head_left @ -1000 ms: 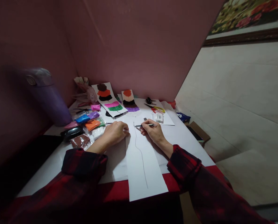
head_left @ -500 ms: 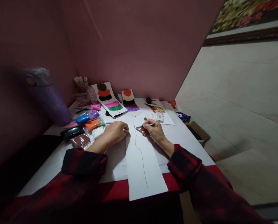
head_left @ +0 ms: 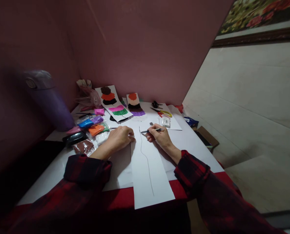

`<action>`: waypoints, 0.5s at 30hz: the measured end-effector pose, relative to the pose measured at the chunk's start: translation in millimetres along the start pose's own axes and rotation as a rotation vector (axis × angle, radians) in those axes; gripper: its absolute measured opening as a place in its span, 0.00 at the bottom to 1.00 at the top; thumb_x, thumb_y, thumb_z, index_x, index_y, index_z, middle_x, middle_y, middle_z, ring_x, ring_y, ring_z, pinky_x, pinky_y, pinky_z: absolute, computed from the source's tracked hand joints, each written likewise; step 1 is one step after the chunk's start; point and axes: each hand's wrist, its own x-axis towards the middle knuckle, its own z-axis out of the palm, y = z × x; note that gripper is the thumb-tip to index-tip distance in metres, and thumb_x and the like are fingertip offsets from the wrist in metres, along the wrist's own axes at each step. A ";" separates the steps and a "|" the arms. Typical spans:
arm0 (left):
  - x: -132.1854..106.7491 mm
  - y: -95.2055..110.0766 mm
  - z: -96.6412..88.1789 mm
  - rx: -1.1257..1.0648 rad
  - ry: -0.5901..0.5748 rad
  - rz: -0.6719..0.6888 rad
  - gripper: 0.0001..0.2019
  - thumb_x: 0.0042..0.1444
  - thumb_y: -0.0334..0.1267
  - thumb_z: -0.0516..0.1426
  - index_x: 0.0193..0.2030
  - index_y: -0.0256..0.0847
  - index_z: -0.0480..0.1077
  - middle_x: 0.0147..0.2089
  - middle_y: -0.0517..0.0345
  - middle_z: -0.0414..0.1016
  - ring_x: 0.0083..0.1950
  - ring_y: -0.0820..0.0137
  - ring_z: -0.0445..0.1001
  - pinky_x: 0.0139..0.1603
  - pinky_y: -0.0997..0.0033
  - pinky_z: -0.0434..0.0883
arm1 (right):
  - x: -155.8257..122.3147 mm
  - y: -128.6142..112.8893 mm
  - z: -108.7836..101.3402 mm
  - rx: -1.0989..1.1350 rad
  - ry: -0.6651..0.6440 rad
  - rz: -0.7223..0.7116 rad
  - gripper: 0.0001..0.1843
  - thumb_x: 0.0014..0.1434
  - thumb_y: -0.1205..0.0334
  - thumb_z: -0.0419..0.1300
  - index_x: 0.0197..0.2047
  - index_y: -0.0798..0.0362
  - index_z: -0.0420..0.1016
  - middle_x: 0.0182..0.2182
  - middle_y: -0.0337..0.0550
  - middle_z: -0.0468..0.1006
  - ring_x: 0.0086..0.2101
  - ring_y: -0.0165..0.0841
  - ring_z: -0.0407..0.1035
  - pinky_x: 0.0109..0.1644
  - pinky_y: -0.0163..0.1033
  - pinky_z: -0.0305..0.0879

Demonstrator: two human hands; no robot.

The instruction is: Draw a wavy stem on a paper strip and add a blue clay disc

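Observation:
A long white paper strip lies in front of me with a thin wavy line drawn down it. My right hand is closed around a dark pen, whose tip touches the strip near its far end. My left hand rests as a loose fist on the strip's left edge, pressing it down; nothing shows in its fingers. Both sleeves are red and black plaid.
Bags of coloured clay and a purple flask stand at the left. Two cards with clay patches lean at the back. Scissors and a small clear box lie beyond my right hand. A cardboard box sits off the table's right edge.
Almost nothing has changed; the pen tip shifts slightly at the top of the drawn line. My left hand stays in place.

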 end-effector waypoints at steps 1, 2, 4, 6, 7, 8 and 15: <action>-0.1 0.1 -0.2 0.000 -0.002 0.001 0.12 0.51 0.43 0.58 0.40 0.44 0.78 0.44 0.49 0.80 0.46 0.58 0.75 0.41 0.67 0.67 | 0.1 -0.3 -0.4 0.002 -0.002 0.003 0.06 0.51 0.63 0.58 0.25 0.54 0.67 0.16 0.36 0.74 0.16 0.27 0.69 0.21 0.30 0.67; -0.2 0.2 -0.4 -0.001 -0.003 0.001 0.12 0.51 0.43 0.58 0.40 0.44 0.78 0.44 0.49 0.80 0.46 0.58 0.75 0.41 0.67 0.67 | 0.1 -0.7 -1.0 0.004 -0.005 0.007 0.05 0.50 0.63 0.57 0.24 0.54 0.67 0.15 0.36 0.73 0.16 0.27 0.69 0.21 0.30 0.66; -0.4 0.3 -0.6 0.000 -0.004 -0.001 0.12 0.52 0.43 0.57 0.40 0.44 0.78 0.44 0.48 0.80 0.45 0.58 0.75 0.40 0.66 0.67 | 0.1 -1.5 -2.1 0.010 -0.013 0.019 0.05 0.49 0.64 0.57 0.24 0.53 0.67 0.15 0.35 0.73 0.15 0.27 0.68 0.19 0.30 0.65; -0.5 0.3 -0.8 -0.002 -0.003 0.003 0.12 0.52 0.43 0.57 0.40 0.44 0.78 0.44 0.48 0.80 0.46 0.57 0.75 0.40 0.66 0.67 | -0.2 -2.3 -2.9 0.016 -0.017 0.033 0.04 0.48 0.65 0.56 0.24 0.53 0.67 0.15 0.35 0.73 0.14 0.27 0.67 0.17 0.29 0.64; -0.6 0.3 -0.8 -0.004 -0.004 0.005 0.12 0.52 0.43 0.57 0.40 0.44 0.78 0.44 0.48 0.80 0.46 0.57 0.75 0.40 0.65 0.67 | -0.5 -2.6 -3.0 0.018 -0.015 0.038 0.03 0.48 0.65 0.56 0.24 0.53 0.67 0.15 0.36 0.73 0.14 0.27 0.67 0.16 0.29 0.63; -0.6 0.3 -0.9 -0.007 -0.007 0.007 0.12 0.52 0.43 0.57 0.40 0.44 0.78 0.44 0.48 0.80 0.46 0.57 0.75 0.40 0.65 0.67 | -0.9 -2.9 -2.9 0.020 -0.011 0.042 0.03 0.48 0.65 0.56 0.24 0.53 0.67 0.15 0.36 0.73 0.14 0.27 0.67 0.16 0.29 0.63; -0.5 -0.4 -0.5 -0.014 -0.011 0.002 0.13 0.52 0.43 0.57 0.41 0.44 0.78 0.43 0.48 0.80 0.46 0.57 0.75 0.40 0.66 0.67 | -2.2 -3.1 0.1 0.032 0.007 0.036 0.05 0.49 0.63 0.57 0.25 0.54 0.67 0.16 0.37 0.74 0.16 0.26 0.68 0.20 0.29 0.66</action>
